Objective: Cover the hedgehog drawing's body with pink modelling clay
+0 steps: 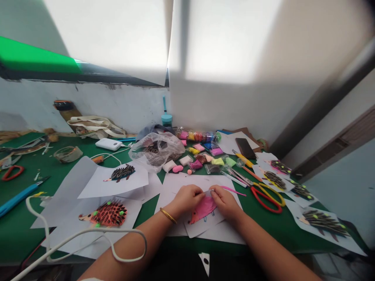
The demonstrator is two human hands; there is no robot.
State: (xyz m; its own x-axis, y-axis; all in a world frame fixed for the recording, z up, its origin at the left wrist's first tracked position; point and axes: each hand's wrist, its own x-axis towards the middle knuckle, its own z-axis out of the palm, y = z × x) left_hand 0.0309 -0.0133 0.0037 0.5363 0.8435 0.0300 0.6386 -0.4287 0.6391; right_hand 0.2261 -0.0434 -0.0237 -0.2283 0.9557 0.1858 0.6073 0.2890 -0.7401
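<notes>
A sheet of paper [195,231] with a pink modelling-clay hedgehog [205,207] on it is tilted up in front of me. My left hand [189,200] is closed at its upper left edge, fingers curled in. At the top right of the pink clay, my right hand [226,203] pinches the sheet's edge between thumb and fingers. The two hands' fingertips nearly meet. A thin pink clay strip [236,191] runs out to the right from behind my right hand; whether the fingers hold it is hidden. Blank white paper [172,185] lies underneath.
Scissors [265,197] with red and yellow handles lie to the right. Behind the paper are clay packets [217,161] and a plastic bag [159,146]. Finished hedgehog pictures [325,226] lie at both sides. A white cable [88,233] loops near my left forearm.
</notes>
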